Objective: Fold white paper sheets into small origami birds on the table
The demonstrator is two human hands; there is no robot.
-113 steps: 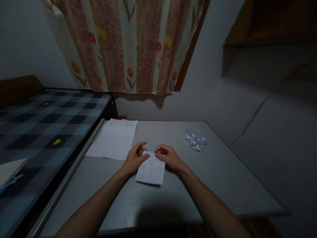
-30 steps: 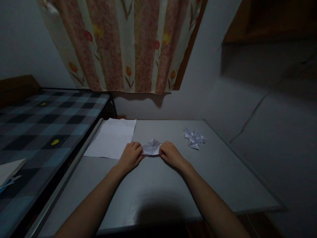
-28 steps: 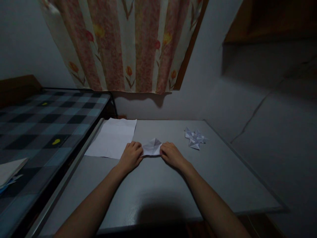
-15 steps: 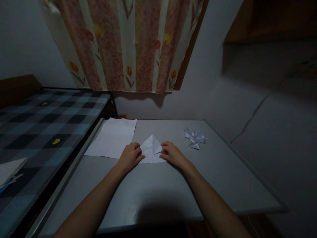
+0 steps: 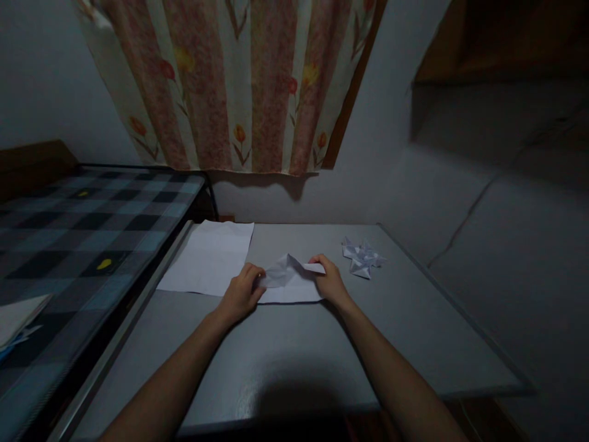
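A partly folded sheet of white paper [image 5: 291, 290] lies near the middle of the grey table, its upper part lifted and creased into a raised peak. My left hand [image 5: 242, 288] pinches its left side between thumb and fingers. On the right side, my right hand [image 5: 330, 282] grips a lifted flap, fingers over the top and the thumb hidden or hard to make out. Beyond my left hand rests a larger white sheet [image 5: 209, 255], flat on the table. Several small folded paper pieces [image 5: 362, 258] sit in a cluster to the right of my right hand.
The grey table [image 5: 414, 331] stands against the wall under a flowered curtain [image 5: 267, 92]. At its left is a bed with a checked cover [image 5: 115, 221], with papers or a book [image 5: 21, 319] on it. A wooden cabinet [image 5: 506, 43] hangs at the upper right.
The folded peak has opened out and its right flap is now raised. My right hand has shifted slightly right and away from me with that edge; my left hand stays nearly in place.
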